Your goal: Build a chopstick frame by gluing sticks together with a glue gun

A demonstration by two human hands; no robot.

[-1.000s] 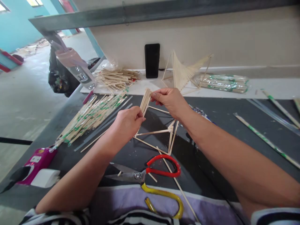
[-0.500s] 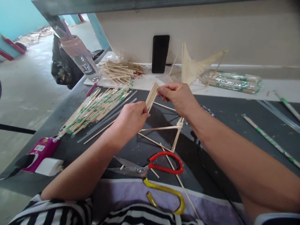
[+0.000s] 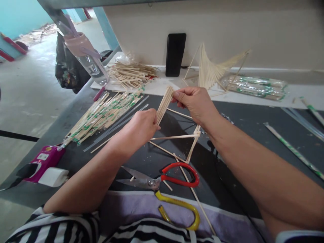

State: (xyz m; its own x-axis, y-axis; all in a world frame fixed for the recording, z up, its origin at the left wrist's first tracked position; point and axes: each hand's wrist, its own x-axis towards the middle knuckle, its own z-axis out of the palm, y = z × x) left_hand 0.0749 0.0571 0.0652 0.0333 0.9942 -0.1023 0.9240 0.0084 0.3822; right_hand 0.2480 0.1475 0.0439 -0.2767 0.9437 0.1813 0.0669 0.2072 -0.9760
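A slanting row of wooden chopsticks [image 3: 165,105], laid side by side, stands up between my hands and is part of a chopstick frame [image 3: 174,137] on the dark table. My left hand [image 3: 144,125] closes round its lower left side, fingers curled. At the top end, my right hand [image 3: 191,101] pinches the row's right edge between thumb and fingertips. Both palms hide where the row joins the frame. Below lie opened scissors [image 3: 152,183] with one red and one yellow handle, and a loose chopstick [image 3: 193,190] crosses behind them.
Wrapped chopsticks [image 3: 106,116] lie left, with a purple power socket [image 3: 47,162] in front. At the back are a water bottle [image 3: 87,59], a loose stick pile [image 3: 131,74], a black phone [image 3: 175,54], a fanned chopstick model [image 3: 210,69] and packed chopsticks [image 3: 255,87].
The view has shifted slightly. Both hands keep their hold on the chopstick row, with hardly any movement.
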